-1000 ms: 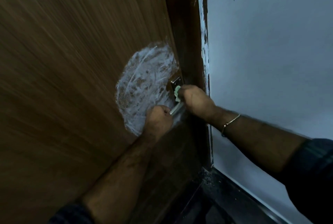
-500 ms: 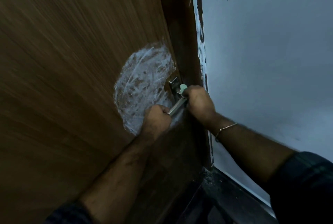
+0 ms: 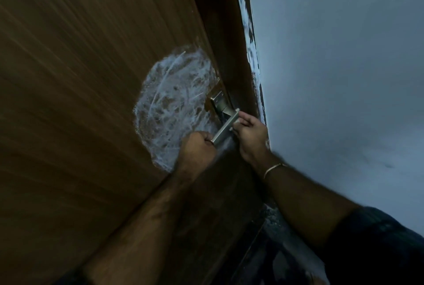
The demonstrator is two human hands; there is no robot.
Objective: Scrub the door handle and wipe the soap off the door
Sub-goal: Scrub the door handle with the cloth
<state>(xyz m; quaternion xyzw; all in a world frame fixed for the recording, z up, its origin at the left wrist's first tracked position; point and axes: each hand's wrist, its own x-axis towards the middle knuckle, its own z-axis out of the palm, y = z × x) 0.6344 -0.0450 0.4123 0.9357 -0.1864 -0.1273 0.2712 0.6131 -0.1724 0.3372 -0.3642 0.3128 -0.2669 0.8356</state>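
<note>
A brown wooden door (image 3: pixel 80 101) carries a round patch of white soap lather (image 3: pixel 174 105) beside its metal lever handle (image 3: pixel 226 124). The handle's back plate (image 3: pixel 219 101) sits at the door's right edge. My left hand (image 3: pixel 197 147) is a fist closed around the free end of the lever. My right hand (image 3: pixel 251 135) presses against the lever's upper right side with fingers curled; a pale green scrubber (image 3: pixel 238 121) barely shows under its fingers. A thin bangle (image 3: pixel 273 168) circles my right wrist.
A dark door frame (image 3: pixel 229 32) with white paint smears (image 3: pixel 249 32) runs along the door's right side. A pale blue-grey wall (image 3: pixel 344 78) fills the right. Dark floor (image 3: pixel 259 261) lies at the bottom, where the wall meets it.
My right hand has slid along the lever, and the green scrubber that showed above its fingers is now almost hidden. My left hand keeps its grip on the lever's end.
</note>
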